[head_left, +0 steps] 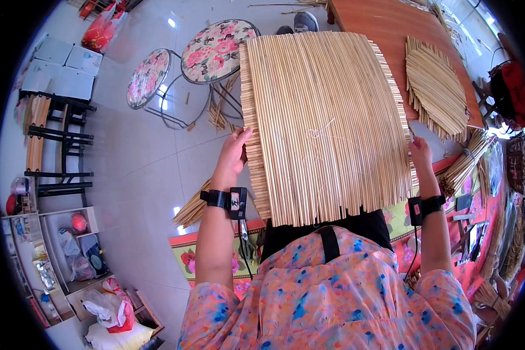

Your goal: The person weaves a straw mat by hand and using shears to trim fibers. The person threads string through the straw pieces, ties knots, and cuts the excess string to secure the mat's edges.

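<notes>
A wide mat of pale straw rods [326, 93] lies across my lap and reaches up in front of me, with white threads near its middle and a narrower layer of rods showing along its sides. My left hand [235, 150] grips its left edge, thumb over the rods. My right hand [420, 150] is closed at its right edge. I wear a black device strapped on each wrist. A second, leaf-shaped straw mat [436, 87] rests on the wooden table [373, 17] at the right.
Two floral stools [213, 49] stand ahead-left among scattered rods, near a shoe [305, 22]. Rod bundles [466, 160] lie right of me and left on the tiled floor [140, 192]. Folded furniture [58, 151] and cluttered shelves [76, 239] line the left side. A patterned mat [186, 262] is beneath me.
</notes>
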Motion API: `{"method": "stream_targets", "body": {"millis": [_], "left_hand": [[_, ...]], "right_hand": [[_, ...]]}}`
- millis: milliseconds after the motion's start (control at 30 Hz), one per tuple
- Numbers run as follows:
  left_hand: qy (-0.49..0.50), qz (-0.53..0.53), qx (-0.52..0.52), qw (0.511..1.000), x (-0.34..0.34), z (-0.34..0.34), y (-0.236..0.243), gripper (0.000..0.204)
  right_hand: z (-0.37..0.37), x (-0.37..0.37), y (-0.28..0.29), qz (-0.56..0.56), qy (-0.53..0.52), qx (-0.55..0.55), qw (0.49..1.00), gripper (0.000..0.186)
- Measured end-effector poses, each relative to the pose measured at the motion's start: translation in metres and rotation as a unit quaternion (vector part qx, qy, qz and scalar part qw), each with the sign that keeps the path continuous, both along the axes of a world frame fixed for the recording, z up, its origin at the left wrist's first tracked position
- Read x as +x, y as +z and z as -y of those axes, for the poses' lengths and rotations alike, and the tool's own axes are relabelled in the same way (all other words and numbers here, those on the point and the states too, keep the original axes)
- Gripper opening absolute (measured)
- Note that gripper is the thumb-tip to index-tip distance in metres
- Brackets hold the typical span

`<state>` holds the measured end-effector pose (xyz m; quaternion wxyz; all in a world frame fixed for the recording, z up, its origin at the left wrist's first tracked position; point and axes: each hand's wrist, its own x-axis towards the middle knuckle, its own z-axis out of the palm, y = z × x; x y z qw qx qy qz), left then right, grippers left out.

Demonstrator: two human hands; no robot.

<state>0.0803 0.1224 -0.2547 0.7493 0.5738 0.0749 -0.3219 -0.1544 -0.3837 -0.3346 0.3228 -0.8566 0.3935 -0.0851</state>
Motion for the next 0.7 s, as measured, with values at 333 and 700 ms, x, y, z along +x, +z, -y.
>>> {"method": "stream_targets", "body": {"millis": [333,700], "left_hand": [[-0.027,0.017,0.009,0.999,0.003,0.018,-0.003,0.038],[-0.032,0.057,0.068,0.996,0.002,0.021,0.016,0.032]], "right_hand": [[-0.017,-0.016,0.013,-0.028,-0.03,0.093,0.995,0.032],[-0.052,-0.016,0.036,-0.04,-0.056,0.121,0.99,0.042]]}}
